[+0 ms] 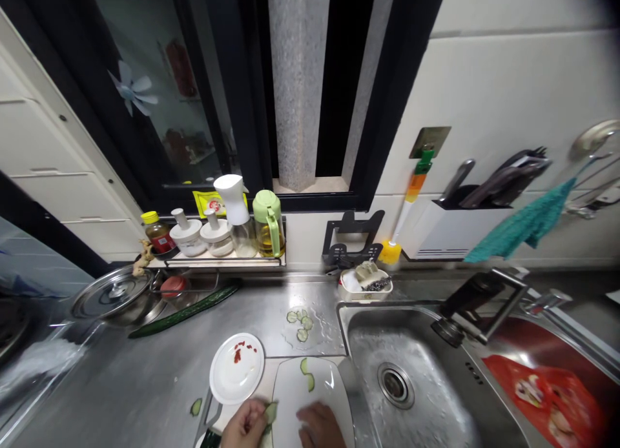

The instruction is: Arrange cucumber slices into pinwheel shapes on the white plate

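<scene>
**Cucumber slice (270,410) pinched at the edge of a square plate (329,385)**

The cucumber slice is gripped between the thumb and fingers of the left hand (248,425), at the left rim of the white square plate. The right hand (320,426) is held over the near part of that plate, well to the right of the slice; its fingers are blurred, and whether anything is grasped by it cannot be told. The two hands are kept apart from each other.

Two more pale green pieces (310,383) are laid end to end near the plate's far edge. To the left, a round plate (225,377) is dotted with small red bits (237,356). A dark green piece (211,439) is partly cut off by the bottom of the view, beside the left hand.

On the steel table (159,377), a cluster of thin slices (303,335) is scattered on a wet patch beyond the square plate, and a single slice (196,407) is set apart at the left. A long whole cucumber (186,314) is laid slantwise below a shelf (225,263) on which bottles and jars are lined up. The right side is occupied by a sink (421,364), beyond whose basin a red bag (557,396) is seen.
</scene>
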A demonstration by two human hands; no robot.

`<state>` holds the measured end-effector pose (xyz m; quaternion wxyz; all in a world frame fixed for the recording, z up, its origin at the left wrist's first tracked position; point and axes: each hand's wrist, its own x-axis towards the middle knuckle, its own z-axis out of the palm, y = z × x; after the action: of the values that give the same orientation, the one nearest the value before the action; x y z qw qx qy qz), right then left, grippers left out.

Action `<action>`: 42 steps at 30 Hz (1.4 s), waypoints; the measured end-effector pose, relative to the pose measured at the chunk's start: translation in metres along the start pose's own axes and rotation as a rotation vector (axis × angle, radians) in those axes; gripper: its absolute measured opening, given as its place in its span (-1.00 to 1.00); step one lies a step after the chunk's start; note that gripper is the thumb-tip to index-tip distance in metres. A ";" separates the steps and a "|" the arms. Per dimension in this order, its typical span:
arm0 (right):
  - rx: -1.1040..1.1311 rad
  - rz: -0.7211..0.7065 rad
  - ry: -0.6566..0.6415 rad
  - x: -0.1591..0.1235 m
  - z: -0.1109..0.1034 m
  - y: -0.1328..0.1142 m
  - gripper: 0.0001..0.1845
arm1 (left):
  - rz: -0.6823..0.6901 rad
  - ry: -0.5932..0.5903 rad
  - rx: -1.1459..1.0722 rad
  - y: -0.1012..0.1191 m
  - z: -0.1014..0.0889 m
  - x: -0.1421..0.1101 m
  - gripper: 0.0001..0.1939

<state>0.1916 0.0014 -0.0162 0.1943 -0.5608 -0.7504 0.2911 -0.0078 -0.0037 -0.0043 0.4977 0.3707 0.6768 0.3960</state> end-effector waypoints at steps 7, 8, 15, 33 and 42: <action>0.442 0.299 -0.036 0.030 -0.033 -0.034 -0.83 | -0.053 -0.300 -0.265 0.017 0.030 0.002 -0.52; 0.470 0.303 -0.042 0.032 -0.039 -0.037 -0.88 | -0.064 -0.299 -0.300 0.017 0.034 0.003 -0.52; 0.644 0.294 -0.070 0.033 -0.067 -0.038 -0.93 | -0.437 -0.394 -0.419 0.021 0.053 0.005 -0.43; 0.416 0.311 -0.172 0.042 -0.080 -0.013 -0.92 | -0.577 -0.462 -0.562 0.037 0.060 0.016 -0.54; 0.126 0.311 -0.136 0.067 -0.078 -0.001 -0.86 | -0.148 -0.207 -0.069 0.031 0.078 0.030 -0.71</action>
<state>0.2192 0.0824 0.0412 0.1305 -0.6357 -0.6464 0.4014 0.0638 0.0493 -0.0028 0.6054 0.3413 0.6331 0.3409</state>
